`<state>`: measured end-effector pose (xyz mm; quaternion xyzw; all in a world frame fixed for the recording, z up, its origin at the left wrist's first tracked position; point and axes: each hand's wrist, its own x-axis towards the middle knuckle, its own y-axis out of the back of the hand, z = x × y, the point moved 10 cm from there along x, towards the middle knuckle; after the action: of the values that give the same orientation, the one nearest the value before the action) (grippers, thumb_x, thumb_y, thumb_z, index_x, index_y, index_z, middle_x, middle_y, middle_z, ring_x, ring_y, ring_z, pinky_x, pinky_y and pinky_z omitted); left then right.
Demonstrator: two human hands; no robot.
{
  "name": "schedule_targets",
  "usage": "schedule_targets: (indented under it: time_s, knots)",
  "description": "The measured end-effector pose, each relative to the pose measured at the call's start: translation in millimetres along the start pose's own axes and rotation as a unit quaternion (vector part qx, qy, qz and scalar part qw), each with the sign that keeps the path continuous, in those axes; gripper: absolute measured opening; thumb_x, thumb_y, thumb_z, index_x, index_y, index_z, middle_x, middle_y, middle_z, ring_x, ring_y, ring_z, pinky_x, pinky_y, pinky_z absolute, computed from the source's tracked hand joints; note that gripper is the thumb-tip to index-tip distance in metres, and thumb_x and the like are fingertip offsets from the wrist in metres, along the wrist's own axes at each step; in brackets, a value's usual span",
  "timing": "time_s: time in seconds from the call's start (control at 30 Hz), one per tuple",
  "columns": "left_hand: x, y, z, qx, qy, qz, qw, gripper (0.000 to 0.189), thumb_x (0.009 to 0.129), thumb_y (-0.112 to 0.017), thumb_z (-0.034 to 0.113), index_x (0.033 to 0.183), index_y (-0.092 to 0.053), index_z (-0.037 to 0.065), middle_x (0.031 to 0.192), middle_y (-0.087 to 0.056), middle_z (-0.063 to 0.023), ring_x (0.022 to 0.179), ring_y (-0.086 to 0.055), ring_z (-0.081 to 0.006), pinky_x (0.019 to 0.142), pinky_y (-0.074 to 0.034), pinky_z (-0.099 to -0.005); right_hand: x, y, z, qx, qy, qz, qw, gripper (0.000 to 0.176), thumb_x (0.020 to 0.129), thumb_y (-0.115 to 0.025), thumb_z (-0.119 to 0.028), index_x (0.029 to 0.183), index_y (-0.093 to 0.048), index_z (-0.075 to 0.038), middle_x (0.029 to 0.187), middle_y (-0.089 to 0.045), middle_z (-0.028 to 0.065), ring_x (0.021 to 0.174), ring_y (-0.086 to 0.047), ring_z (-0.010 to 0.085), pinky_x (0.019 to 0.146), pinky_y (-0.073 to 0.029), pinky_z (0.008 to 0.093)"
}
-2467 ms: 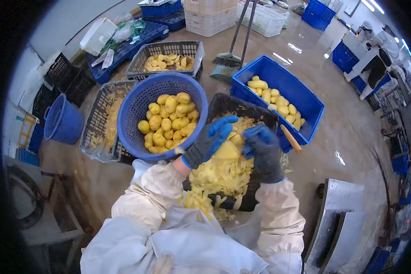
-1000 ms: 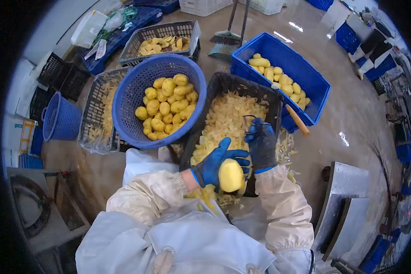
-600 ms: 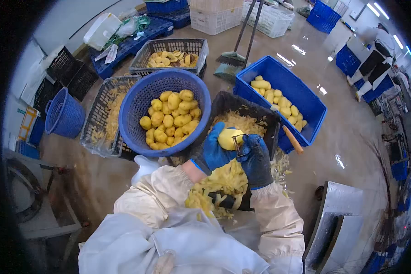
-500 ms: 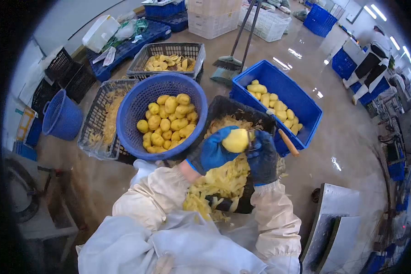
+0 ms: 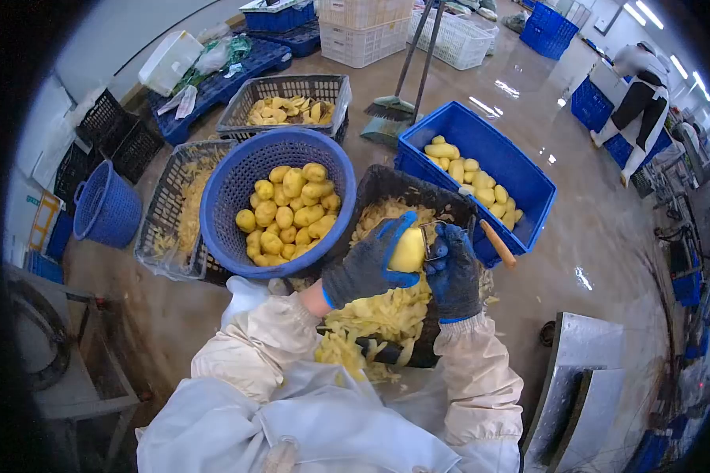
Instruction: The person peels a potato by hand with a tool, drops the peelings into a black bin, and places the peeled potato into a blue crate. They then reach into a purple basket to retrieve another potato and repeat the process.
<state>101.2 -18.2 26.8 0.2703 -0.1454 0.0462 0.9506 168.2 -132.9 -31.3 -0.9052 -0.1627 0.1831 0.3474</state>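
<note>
In my left hand, gloved in blue and black, is a pale yellow potato, gripped between thumb and fingers. My right hand, in a similar glove, is closed around a peeler, whose metal frame lies against the potato's right side. Most of the peeler is hidden by the fingers. Under both hands is a black crate heaped with potato peelings. A wooden handle sticks out at the crate's right edge.
A blue round basket of potatoes stands left, a blue bin of peeled potatoes right. Crates of peelings and potato pieces lie beyond. A long-handled dustpan stands ahead. Another person bends at far right.
My left hand has rolled the potato, so the back of the glove now faces up. My right hand stays close to it with the peeler. The far person has bent forward.
</note>
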Motion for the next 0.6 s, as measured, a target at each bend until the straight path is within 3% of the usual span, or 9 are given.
schedule_targets:
  time_s: [0.03, 0.1, 0.33, 0.4, 0.43, 0.5, 0.53, 0.6]
  knots:
    - [-0.5, -3.0, -2.3, 0.0, 0.001, 0.0, 1.0, 0.093, 0.065, -0.081, 0.027, 0.139, -0.03, 0.005, 0.127, -0.046, -0.0198, 0.115, -0.05, -0.0327, 0.097, -0.039, -0.0399, -3.5, -5.3, -2.7, 0.0, -0.001, 0.001, 1.0, 0.013, 0.091, -0.054, -0.019, 0.095, -0.058, -0.007, 0.067, -0.05, -0.0018, 0.054, -0.049, 0.005, 0.046, -0.04, 0.0167]
    - [-2.8, -1.8, -10.3, -0.002, -0.011, 0.041, 0.999, 0.091, 0.064, -0.081, 0.025, 0.137, -0.032, 0.004, 0.124, -0.049, -0.0185, 0.113, -0.051, -0.0322, 0.095, -0.04, -0.0391, -9.7, -25.4, -13.6, -0.135, 0.036, -0.047, 0.989, 0.015, 0.091, -0.054, -0.02, 0.093, -0.059, -0.006, 0.067, -0.049, -0.0012, 0.055, -0.048, 0.0068, 0.049, -0.04, 0.0184]
    - [-0.3, -9.6, -26.5, -0.07, 0.014, 0.005, 0.997, 0.079, 0.065, -0.08, 0.022, 0.131, -0.039, 0.004, 0.12, -0.052, -0.016, 0.112, -0.051, -0.0312, 0.096, -0.04, -0.0388, -14.3, -39.4, -20.7, -0.229, 0.065, -0.057, 0.97, 0.011, 0.085, -0.064, -0.014, 0.086, -0.06, -0.005, 0.066, -0.054, -0.0009, 0.052, -0.05, 0.0073, 0.047, -0.04, 0.0203]
    - [-2.8, -3.6, -25.9, -0.028, 0.017, 0.041, 0.999, 0.077, 0.064, -0.08, 0.02, 0.128, -0.041, 0.005, 0.12, -0.052, -0.0156, 0.111, -0.052, -0.0298, 0.095, -0.04, -0.0383, -20.1, -52.3, -27.9, -0.398, 0.148, -0.094, 0.9, 0.008, 0.082, -0.066, -0.01, 0.083, -0.06, -0.005, 0.067, -0.057, -0.0008, 0.052, -0.051, 0.007, 0.046, -0.04, 0.0203]
    - [-2.7, -1.5, -21.9, -0.028, 0.017, 0.041, 0.999, 0.077, 0.064, -0.08, 0.02, 0.128, -0.041, 0.005, 0.12, -0.052, -0.0156, 0.111, -0.052, -0.0298, 0.095, -0.04, -0.0383, -13.3, -44.5, -26.8, -0.398, 0.148, -0.094, 0.901, 0.008, 0.082, -0.066, -0.01, 0.083, -0.06, -0.005, 0.067, -0.057, -0.0008, 0.052, -0.051, 0.007, 0.046, -0.04, 0.0203]
    - [-3.8, 5.3, -2.3, 0.025, -0.027, 0.052, 0.998, 0.077, 0.063, -0.081, 0.018, 0.128, -0.042, 0.005, 0.119, -0.052, -0.0156, 0.111, -0.052, -0.0287, 0.095, -0.041, -0.0379, -13.4, -33.8, -73.2, -0.473, 0.358, 0.018, 0.805, 0.008, 0.083, -0.065, -0.012, 0.082, -0.06, -0.006, 0.068, -0.057, -0.0013, 0.053, -0.051, 0.0069, 0.046, -0.039, 0.0205]
    - [-4.5, 3.2, -1.5, 0.025, -0.027, 0.051, 0.998, 0.077, 0.063, -0.081, 0.018, 0.128, -0.042, 0.005, 0.119, -0.052, -0.0156, 0.111, -0.052, -0.0287, 0.095, -0.041, -0.0379, 6.2, 3.5, -62.9, -0.26, 0.172, 0.086, 0.946, 0.005, 0.086, -0.059, -0.008, 0.083, -0.059, -0.004, 0.069, -0.056, 0.001, 0.053, -0.051, 0.0075, 0.047, -0.039, 0.0191]
    - [-3.6, 5.3, -1.3, -0.02, -0.035, 0.073, 0.997, 0.078, 0.058, -0.081, 0.015, 0.125, -0.043, 0.003, 0.109, -0.054, -0.0174, 0.1, -0.055, -0.0323, 0.088, -0.044, -0.0388, 5.8, 0.7, -57.0, -0.231, 0.155, 0.053, 0.959, 0.006, 0.086, -0.059, -0.01, 0.084, -0.059, -0.004, 0.069, -0.056, 0.001, 0.053, -0.051, 0.0076, 0.046, -0.039, 0.0194]
